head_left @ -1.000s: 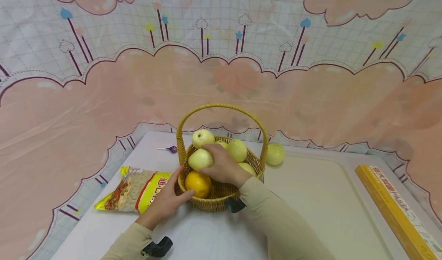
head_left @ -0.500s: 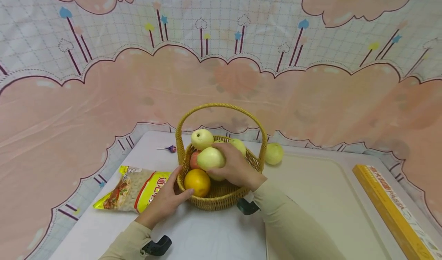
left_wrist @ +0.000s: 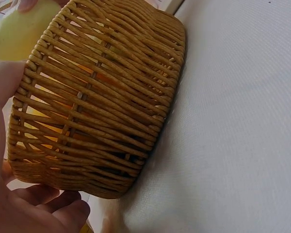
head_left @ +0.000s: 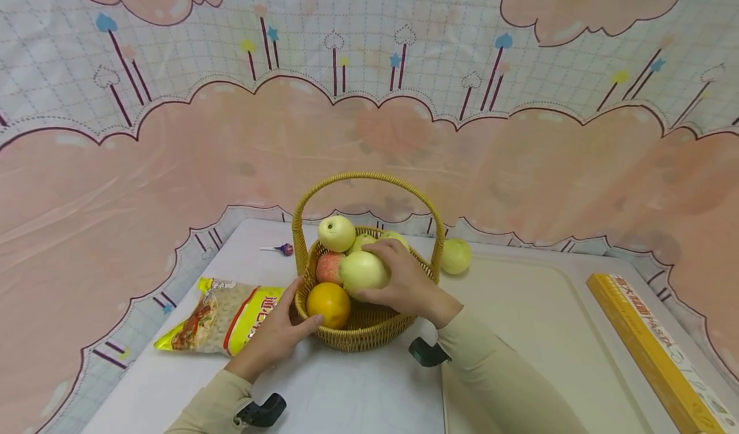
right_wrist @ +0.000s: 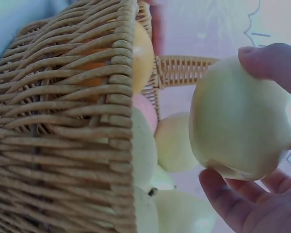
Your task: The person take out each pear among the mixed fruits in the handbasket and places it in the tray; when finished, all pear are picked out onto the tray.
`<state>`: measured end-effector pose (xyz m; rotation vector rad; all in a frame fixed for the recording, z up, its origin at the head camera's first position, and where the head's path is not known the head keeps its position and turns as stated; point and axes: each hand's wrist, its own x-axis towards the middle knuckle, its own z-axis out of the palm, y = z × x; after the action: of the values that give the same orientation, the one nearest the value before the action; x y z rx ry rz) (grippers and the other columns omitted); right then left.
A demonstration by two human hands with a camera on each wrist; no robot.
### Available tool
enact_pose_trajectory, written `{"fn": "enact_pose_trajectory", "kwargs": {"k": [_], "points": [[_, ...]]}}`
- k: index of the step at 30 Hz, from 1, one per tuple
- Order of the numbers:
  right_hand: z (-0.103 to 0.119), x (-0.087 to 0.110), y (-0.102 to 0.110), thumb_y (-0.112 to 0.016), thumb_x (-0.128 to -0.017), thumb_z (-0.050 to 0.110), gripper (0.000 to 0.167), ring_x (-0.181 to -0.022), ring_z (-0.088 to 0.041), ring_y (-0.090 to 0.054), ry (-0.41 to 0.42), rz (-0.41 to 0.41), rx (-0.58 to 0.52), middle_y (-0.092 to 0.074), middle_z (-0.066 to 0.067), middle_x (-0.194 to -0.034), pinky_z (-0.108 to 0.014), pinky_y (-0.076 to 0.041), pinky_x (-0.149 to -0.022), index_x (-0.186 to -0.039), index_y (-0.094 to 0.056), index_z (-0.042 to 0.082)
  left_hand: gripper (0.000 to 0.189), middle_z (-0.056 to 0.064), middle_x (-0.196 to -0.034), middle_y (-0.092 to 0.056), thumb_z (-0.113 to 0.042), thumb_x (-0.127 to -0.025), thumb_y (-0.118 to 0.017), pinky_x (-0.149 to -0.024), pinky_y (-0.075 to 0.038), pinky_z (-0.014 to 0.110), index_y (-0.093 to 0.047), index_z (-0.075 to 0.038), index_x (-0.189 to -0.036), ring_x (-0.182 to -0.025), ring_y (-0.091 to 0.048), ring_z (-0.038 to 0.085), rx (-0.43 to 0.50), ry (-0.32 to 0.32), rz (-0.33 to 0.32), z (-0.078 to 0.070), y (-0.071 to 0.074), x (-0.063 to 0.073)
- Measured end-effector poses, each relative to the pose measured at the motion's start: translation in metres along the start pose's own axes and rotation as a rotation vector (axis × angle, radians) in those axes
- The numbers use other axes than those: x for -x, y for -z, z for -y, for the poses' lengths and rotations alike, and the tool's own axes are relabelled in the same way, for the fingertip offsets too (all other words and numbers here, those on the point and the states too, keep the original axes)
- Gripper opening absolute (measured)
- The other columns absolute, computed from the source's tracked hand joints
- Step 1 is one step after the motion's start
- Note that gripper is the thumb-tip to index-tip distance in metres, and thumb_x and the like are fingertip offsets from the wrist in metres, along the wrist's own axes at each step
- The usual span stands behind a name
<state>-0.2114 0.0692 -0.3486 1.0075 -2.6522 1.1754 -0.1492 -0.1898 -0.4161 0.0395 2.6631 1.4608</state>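
Observation:
My right hand grips a pale green pear over the wicker basket. In the right wrist view, the thumb and fingertips press the pear from opposite sides, beside the basket's rim. My left hand holds the basket's left side; in the left wrist view its thumb lies at the rim and its fingers bend against the woven wall. Inside sit an orange near the front, a red apple behind it, and several more pale green fruits, one high at the back left.
A pack of pasta lies left of the basket, a lollipop behind it. Another green fruit rests right of the basket, at the back edge of a beige tray. A long yellow pasta box lies far right. The tall handle arches over the basket.
My right hand has moved the pear from the basket's left side toward the right, uncovering the red apple. My left hand keeps its place on the basket.

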Motion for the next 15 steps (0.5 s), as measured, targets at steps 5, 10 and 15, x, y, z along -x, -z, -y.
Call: {"fn": "enact_pose_trajectory", "kwargs": {"k": [5,10,15], "points": [[0.0,0.009,0.007,-0.086,-0.078,0.027,0.07,-0.121,-0.029,-0.053,0.052,-0.031,0.002,-0.054,-0.012,-0.137,-0.045,-0.05,-0.096,-0.135,-0.054,0.002,0.097,0.02,-0.164,-0.014,-0.047,-0.092,-0.07,-0.117,-0.011,0.061,-0.012,-0.012,-0.161,-0.148,-0.016,0.043,0.004,0.003,0.003,0.001,0.0,0.0],[-0.001,0.02,0.013,-0.086,-0.078,0.025,0.07,-0.112,-0.026,-0.056,0.046,-0.048,-0.029,-0.055,-0.012,-0.135,-0.041,-0.053,-0.09,-0.135,-0.052,0.003,0.097,0.02,-0.164,-0.014,-0.046,-0.092,-0.07,-0.117,-0.01,0.062,-0.012,-0.012,-0.161,-0.148,-0.015,0.043,0.007,0.002,0.004,0.002,-0.001,0.0],[-0.004,0.03,0.02,-0.086,-0.076,0.023,0.07,-0.112,-0.024,-0.056,0.081,-0.066,-0.036,-0.054,-0.009,-0.134,-0.04,-0.054,-0.088,-0.136,-0.055,0.006,0.097,0.02,-0.164,-0.015,-0.047,-0.092,-0.07,-0.117,-0.011,0.062,-0.012,-0.013,-0.161,-0.148,-0.016,0.043,-0.001,-0.001,-0.002,0.003,-0.001,0.0]]}}
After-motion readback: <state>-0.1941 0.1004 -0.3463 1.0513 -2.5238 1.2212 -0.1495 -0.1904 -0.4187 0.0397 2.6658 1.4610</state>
